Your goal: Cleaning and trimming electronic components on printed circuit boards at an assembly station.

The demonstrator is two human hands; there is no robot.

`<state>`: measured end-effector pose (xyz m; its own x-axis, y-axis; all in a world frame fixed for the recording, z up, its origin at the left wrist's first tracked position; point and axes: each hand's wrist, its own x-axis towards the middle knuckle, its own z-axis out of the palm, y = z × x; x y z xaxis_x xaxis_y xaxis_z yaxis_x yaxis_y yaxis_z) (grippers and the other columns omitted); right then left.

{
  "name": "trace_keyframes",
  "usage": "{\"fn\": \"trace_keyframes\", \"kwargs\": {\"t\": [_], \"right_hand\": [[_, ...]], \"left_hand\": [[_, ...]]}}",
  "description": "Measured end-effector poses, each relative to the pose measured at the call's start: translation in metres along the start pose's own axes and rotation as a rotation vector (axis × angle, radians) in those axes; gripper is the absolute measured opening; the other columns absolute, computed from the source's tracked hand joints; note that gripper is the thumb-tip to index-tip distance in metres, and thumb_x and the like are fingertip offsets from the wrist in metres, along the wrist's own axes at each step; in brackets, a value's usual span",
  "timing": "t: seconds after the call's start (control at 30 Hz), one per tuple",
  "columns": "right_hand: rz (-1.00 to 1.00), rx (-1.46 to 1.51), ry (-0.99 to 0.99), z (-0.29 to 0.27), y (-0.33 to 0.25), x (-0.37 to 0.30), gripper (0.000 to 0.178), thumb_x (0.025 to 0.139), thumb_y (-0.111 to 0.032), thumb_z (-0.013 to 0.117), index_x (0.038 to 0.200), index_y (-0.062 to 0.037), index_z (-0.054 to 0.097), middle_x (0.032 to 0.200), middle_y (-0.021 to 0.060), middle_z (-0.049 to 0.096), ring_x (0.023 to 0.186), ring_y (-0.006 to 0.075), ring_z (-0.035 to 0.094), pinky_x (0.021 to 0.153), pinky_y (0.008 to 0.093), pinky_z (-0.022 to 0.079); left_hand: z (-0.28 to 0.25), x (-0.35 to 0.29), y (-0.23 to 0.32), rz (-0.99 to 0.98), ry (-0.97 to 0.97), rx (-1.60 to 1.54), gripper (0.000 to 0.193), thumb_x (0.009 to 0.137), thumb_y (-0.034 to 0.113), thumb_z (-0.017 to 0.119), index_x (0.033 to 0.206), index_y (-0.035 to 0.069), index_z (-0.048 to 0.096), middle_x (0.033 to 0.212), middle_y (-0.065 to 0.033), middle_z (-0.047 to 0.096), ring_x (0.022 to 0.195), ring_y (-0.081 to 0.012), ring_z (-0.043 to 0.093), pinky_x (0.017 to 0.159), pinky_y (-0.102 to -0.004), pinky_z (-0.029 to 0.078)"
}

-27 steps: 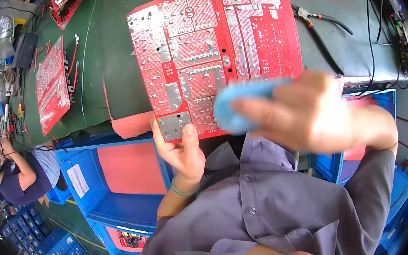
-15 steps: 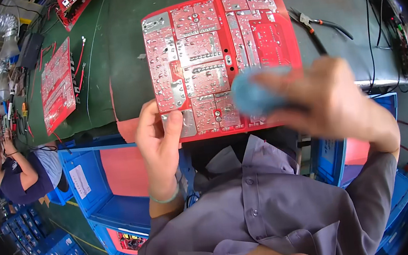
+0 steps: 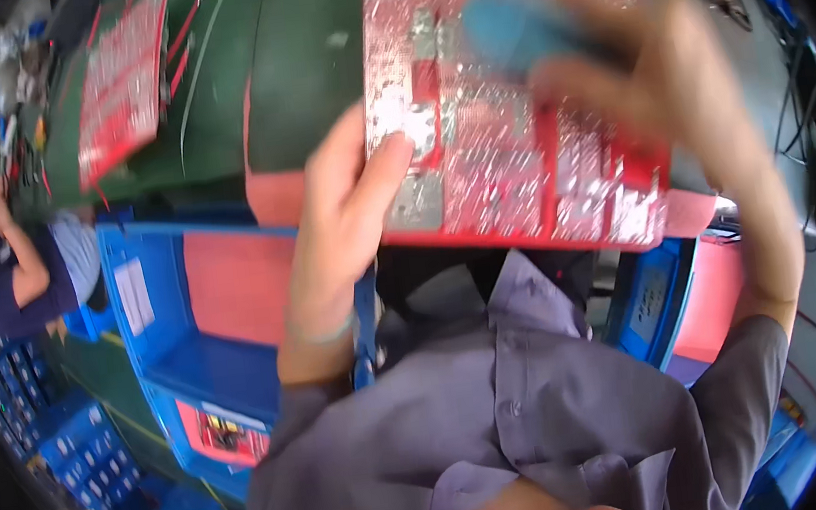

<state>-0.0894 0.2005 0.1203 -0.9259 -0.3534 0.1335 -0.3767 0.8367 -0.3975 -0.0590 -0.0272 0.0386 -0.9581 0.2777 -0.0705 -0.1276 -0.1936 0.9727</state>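
Note:
A large red circuit board (image 3: 495, 180), its soldered side with silvery patches facing up, is tilted and blurred in front of me. My left hand (image 3: 345, 187) grips its left edge, with the thumb on the upper face. Over the board's upper right part, my right hand (image 3: 625, 79) is curled around a blue rounded object (image 3: 515, 29). Motion smears that object, so its exact kind does not show, and I cannot make out whether it touches the board. The right hand and forearm hide part of the board's right side.
Another red circuit board (image 3: 127, 81) with red wires lies at the far left of the dark green bench mat (image 3: 288, 42). Blue bins (image 3: 162, 348) with pink lining stand below the bench on both sides. A co-worker (image 3: 32, 268) is at far left.
The board now sits higher and further right in view, tilted clockwise. My left hand moved with it. My right hand carried the blue object from the board's lower middle to its upper part.

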Motion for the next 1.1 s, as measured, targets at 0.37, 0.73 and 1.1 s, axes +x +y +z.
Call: {"fn": "trace_keyframes", "kwargs": {"t": [0.37, 0.73, 1.1], "right_hand": [[-0.179, 0.021, -0.083, 0.022, -0.031, -0.007, 0.047, 0.074, -0.014, 0.072, 0.117, -0.0031, 0.057, 0.092, 0.0141, 0.067, 0.076, 0.0106, 0.063, 0.068, 0.0281, 0.051], [0.209, -0.202, 0.183, -0.016, 0.035, 0.034, 0.044, 0.074, -0.010, 0.068, 0.113, 0.0043, 0.055, 0.098, 0.0120, 0.065, 0.088, 0.0148, 0.061, 0.080, 0.0281, 0.048], [-0.330, 0.054, -0.367, 0.002, -0.048, -0.062, 0.062, 0.059, -0.018, 0.080, 0.115, -0.0039, 0.057, 0.083, 0.0153, 0.065, 0.065, 0.0273, 0.064, 0.058, 0.0323, 0.048]], "left_hand": [[-0.016, 0.008, -0.001, -0.123, -0.047, -0.195, 0.027, 0.092, 0.025, 0.048, 0.099, 0.001, 0.059, 0.064, -0.0011, 0.060, 0.041, -0.0043, 0.047, 0.034, -0.0183, 0.032], [-0.009, 0.017, -0.012, -0.070, -0.084, -0.151, 0.030, 0.093, 0.021, 0.048, 0.112, -0.001, 0.056, 0.083, -0.0036, 0.066, 0.054, -0.0018, 0.056, 0.038, -0.0149, 0.037], [-0.010, 0.009, -0.019, 0.019, -0.005, -0.077, 0.029, 0.095, 0.017, 0.045, 0.112, -0.004, 0.055, 0.095, -0.0072, 0.065, 0.079, -0.0076, 0.061, 0.067, -0.0202, 0.049]]}}
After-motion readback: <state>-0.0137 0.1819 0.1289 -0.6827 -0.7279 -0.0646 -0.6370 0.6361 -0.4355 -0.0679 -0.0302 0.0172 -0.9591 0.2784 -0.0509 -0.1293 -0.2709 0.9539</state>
